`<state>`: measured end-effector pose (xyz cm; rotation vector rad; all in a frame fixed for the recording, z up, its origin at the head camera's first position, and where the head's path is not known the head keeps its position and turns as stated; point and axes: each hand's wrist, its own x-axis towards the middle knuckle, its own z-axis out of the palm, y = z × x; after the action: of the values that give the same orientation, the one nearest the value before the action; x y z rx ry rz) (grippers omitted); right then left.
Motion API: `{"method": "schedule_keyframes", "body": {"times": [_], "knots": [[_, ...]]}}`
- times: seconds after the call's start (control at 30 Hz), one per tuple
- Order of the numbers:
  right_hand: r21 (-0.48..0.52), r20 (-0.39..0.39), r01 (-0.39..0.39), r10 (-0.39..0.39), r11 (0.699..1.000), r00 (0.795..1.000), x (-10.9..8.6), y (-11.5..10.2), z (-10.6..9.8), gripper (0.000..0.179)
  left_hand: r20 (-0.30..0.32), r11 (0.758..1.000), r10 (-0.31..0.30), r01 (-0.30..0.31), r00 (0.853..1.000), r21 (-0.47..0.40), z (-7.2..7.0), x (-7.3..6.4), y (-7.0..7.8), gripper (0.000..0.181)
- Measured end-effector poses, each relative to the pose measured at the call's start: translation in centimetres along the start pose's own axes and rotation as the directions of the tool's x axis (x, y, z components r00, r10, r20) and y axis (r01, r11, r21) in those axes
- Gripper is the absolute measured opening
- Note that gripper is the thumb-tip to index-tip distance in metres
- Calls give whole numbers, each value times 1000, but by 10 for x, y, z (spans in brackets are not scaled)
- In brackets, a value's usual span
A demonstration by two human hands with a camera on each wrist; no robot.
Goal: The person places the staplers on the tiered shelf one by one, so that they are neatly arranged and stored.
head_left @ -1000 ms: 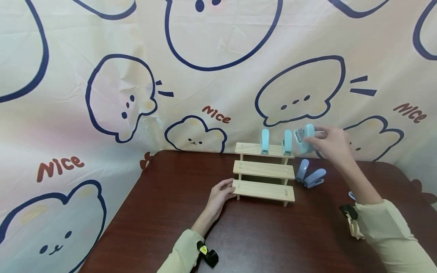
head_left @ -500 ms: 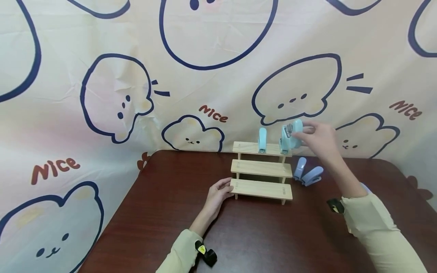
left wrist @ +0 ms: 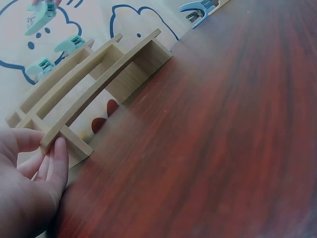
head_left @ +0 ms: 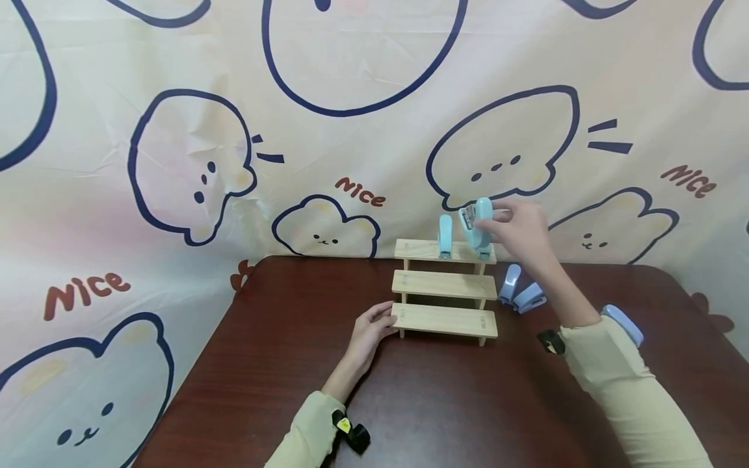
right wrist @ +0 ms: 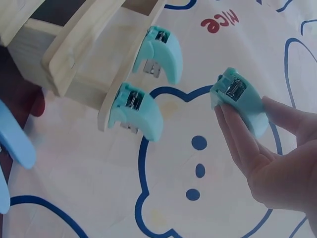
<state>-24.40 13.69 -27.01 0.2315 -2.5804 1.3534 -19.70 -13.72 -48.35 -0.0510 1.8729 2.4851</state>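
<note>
A three-tier pale wooden stand (head_left: 443, 320) is on the table. My left hand (head_left: 367, 335) pinches the left end of its lowest tier; the left wrist view shows thumb and fingers round the board's end. My right hand (head_left: 521, 234) holds a mint-green stapler (right wrist: 242, 101) between thumb and fingers, raised over the right part of the top tier. On that tier a mint stapler (head_left: 445, 236) stands upright near the middle. Another mint stapler (right wrist: 136, 111) stands at the right end, mostly covered by the held one in the head view.
Two lavender-blue staplers, one upright (head_left: 510, 283) and one slanted (head_left: 530, 298), sit just right of the stand. Another blue stapler (head_left: 623, 323) shows behind the right sleeve. A printed cloth (head_left: 328, 149) hangs behind the dark brown table (head_left: 281, 325).
My right hand has carried the mint stapler leftward, from beside the stand's right end to over the top tier. My left hand keeps its grip. The head view has shifted slightly.
</note>
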Motion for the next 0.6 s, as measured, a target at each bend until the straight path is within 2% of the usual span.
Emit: {"method": "schedule_keyframes", "body": {"times": [0.2, 0.6], "knots": [[-10, 16, 11, -11, 1000, 1000, 4, -5, 10, 51, 2, 1000, -3, 3, 1000, 9, -1, -1, 1, 47], [78, 41, 20, -23, 997, 999, 8, -13, 32, 49, 10, 1000, 1, 0, 1000, -10, 0, -1, 1, 49]]}}
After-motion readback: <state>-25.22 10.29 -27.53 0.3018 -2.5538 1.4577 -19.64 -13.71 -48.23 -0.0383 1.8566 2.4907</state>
